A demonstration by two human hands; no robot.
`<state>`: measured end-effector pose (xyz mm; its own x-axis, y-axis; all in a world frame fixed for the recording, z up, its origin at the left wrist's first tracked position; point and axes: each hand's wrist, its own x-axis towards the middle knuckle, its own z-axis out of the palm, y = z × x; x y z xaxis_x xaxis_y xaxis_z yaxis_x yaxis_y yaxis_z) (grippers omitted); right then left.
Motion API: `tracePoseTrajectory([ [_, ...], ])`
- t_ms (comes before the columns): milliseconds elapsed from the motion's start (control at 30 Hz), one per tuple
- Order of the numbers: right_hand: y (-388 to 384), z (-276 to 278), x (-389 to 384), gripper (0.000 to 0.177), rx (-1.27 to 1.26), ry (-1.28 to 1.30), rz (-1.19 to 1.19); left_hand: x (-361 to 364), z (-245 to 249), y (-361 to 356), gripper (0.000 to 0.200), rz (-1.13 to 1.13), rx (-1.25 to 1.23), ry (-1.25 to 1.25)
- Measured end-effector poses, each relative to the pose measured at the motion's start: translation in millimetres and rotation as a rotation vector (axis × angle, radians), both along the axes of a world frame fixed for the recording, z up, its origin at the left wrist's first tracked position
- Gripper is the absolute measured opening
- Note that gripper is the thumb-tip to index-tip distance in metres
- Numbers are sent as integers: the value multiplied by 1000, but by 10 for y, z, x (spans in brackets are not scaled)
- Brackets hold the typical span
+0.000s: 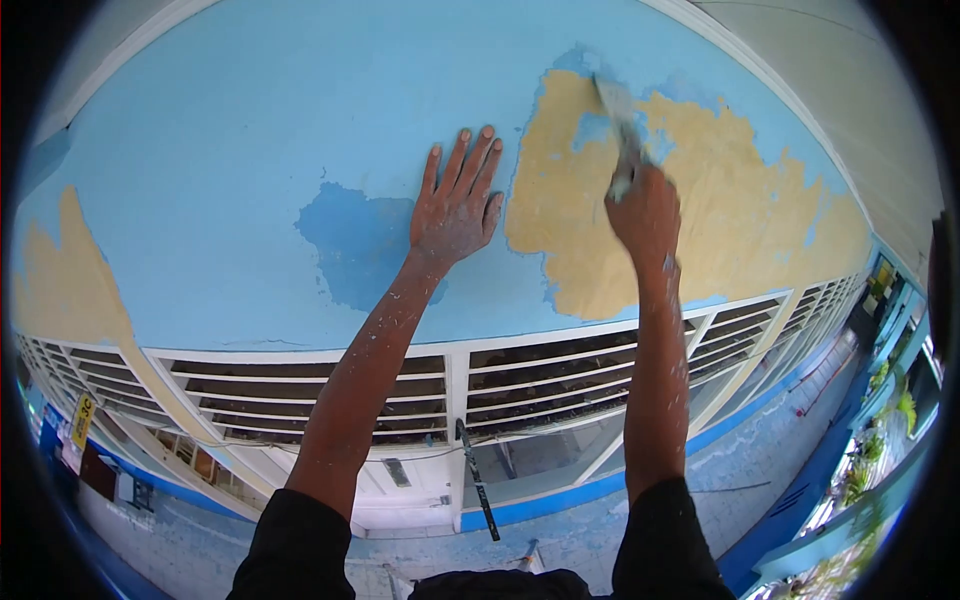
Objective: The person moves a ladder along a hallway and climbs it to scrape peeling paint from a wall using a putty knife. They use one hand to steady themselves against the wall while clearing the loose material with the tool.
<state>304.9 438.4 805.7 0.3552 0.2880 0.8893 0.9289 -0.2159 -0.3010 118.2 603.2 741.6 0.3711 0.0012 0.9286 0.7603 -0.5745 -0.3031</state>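
My right hand (pixel 643 198) is closed around the handle of a scraper (pixel 616 102), partly blurred by motion. The scraper's blade points up and meets the wall near the top edge of a bare yellowish patch (pixel 580 210). Ragged bits of blue paint edge this patch and remain within it. To the left, my left hand (pixel 457 205) lies flat on the light blue wall (pixel 240 130) with its fingers spread. Beside its wrist is a darker blue patch (pixel 352 240) where the top coat is gone. Pale flecks dot both forearms.
Below the wall runs a row of white louvered slats (pixel 310 385). A dark stick-like bar (pixel 478 485) hangs beneath them. Another yellowish patch (pixel 70 270) shows at far left, near a yellow sign (pixel 83 418). Plants (pixel 860 465) line the right side, and the floor lies far below.
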Motion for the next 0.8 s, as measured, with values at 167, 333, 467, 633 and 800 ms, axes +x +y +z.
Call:
tracePoseTrajectory([
  [167, -288, -933, -290, 32, -151, 21, -22, -2, -9, 6, 67, -14, -24, 0],
  [333, -215, -551, -167, 33, -89, -30, -48, 7, -17, 6, 68, -7, -7, 3],
  [467, -262, -672, -259, 34, -110, -18, -20, 0, -18, 2, 70, 9, -16, 9],
  [633, -223, -550, -275, 31, -98, -27, -38, -5, 14, 33, 67, 47, 16, 0],
  [800, -95, -261, -80, 29, 16, -37, -20, -13, -14, 38, 70, -13, 9, 3],
])
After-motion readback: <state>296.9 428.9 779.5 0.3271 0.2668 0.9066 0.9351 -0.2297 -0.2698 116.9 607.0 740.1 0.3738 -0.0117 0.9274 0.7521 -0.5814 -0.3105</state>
